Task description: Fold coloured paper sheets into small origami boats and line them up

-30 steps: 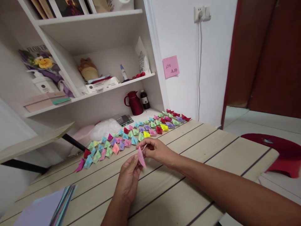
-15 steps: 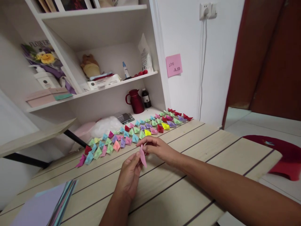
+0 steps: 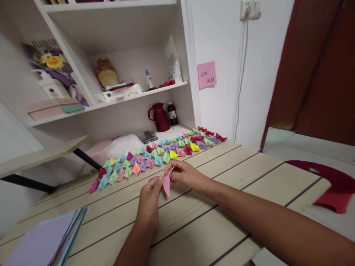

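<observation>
A small folded pink paper [image 3: 166,184] is held upright between both hands above the wooden table [image 3: 222,177]. My left hand [image 3: 149,201] pinches its lower left edge with closed fingers. My right hand [image 3: 184,175] pinches its upper right edge, fingers pressed together. Just beyond the hands lie rows of several folded paper boats [image 3: 155,157] in pink, green, blue, purple, red and yellow, running from near left to far right along the table's back edge.
A stack of coloured paper sheets [image 3: 47,242] lies at the table's near left corner. White shelves [image 3: 111,99] behind hold a red jug [image 3: 159,117], a dark bottle [image 3: 172,114], boxes and a toy. A pink sticky note [image 3: 206,75] hangs on the wall. A red mat [image 3: 330,183] lies on the floor.
Both hands have shifted slightly with the pink paper, the left thumb closing nearer the right fingers. The head has tilted a little, sliding the scene.
</observation>
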Demonstrator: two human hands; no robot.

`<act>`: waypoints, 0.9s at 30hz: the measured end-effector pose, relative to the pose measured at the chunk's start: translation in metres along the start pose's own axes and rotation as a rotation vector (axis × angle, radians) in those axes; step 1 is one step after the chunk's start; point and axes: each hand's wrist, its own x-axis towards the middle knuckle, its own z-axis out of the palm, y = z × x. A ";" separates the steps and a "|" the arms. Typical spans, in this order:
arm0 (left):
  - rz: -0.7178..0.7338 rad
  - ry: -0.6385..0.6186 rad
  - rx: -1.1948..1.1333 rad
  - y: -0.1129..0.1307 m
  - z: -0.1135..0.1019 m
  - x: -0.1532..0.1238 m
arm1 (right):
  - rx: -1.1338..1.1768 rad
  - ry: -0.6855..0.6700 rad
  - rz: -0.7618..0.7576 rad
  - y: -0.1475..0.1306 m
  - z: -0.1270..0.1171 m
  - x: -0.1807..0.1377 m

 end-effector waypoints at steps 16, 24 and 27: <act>0.194 0.267 0.200 -0.007 0.002 -0.002 | 0.099 -0.015 0.090 0.013 0.002 0.004; 0.246 0.253 0.229 -0.006 0.006 -0.003 | 0.126 0.013 0.106 0.009 0.005 0.001; 0.184 0.222 0.233 -0.006 0.006 -0.004 | 0.126 0.000 0.108 0.008 0.005 0.000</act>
